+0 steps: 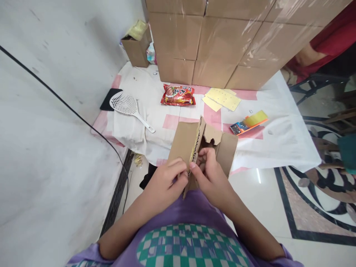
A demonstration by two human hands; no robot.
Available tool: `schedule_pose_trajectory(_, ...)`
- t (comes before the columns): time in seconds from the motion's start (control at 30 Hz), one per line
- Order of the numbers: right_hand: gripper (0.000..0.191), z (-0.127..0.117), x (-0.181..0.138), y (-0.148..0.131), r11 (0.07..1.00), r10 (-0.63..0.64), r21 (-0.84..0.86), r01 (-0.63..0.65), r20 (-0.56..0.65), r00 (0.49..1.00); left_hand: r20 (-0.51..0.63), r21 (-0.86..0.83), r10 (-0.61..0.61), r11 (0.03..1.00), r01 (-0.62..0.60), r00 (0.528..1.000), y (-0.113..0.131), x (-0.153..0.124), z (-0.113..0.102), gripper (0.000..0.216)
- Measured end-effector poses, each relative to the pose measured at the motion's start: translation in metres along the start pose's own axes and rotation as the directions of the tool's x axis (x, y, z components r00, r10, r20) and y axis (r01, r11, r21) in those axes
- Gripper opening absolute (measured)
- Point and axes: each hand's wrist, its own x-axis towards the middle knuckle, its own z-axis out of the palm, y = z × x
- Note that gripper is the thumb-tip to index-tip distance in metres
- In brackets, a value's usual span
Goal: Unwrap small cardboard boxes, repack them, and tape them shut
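A brown cardboard box with opened flaps is held just in front of my body, at the near edge of the table. The fingers of my left hand are closed on the near left side of a flap edge. My right hand pinches the same upright edge, thumb outside and fingers curled over toward the box opening. Yellowish material shows along that edge, and the corrugation is visible. The far flap has a torn, notched rim. What lies inside the box is mostly hidden by my right hand.
On the cloth-covered table lie a white slotted skimmer, a red food packet, yellow cards and a blue-orange packet. Wrapped stacked cartons stand behind. A small carton sits back left. A person in red is at right.
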Motion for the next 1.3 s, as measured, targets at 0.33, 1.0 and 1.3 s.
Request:
schedule_pose_trajectory(0.33, 0.04, 0.018, -0.011, 0.003, 0.997, -0.064, 0.044, 0.059, 0.101, 0.993, 0.003, -0.078, -0.09, 0.993, 0.09, 0.996, -0.017, 0.011, -0.007, 0.03)
schedule_pose_trajectory(1.0, 0.067, -0.02, 0.036, -0.011, 0.95, -0.206, -0.211, 0.229, 0.126, 0.97, 0.12, 0.02, 0.035, 0.999, -0.038, 0.992, -0.003, 0.064, -0.046, 0.024)
schedule_pose_trajectory(1.3, 0.06, -0.017, 0.042, -0.017, 0.963, -0.203, -0.141, 0.228, 0.175, 0.964, 0.256, -0.197, 0.064, 0.98, -0.013, 0.965, -0.003, 0.088, -0.052, 0.027)
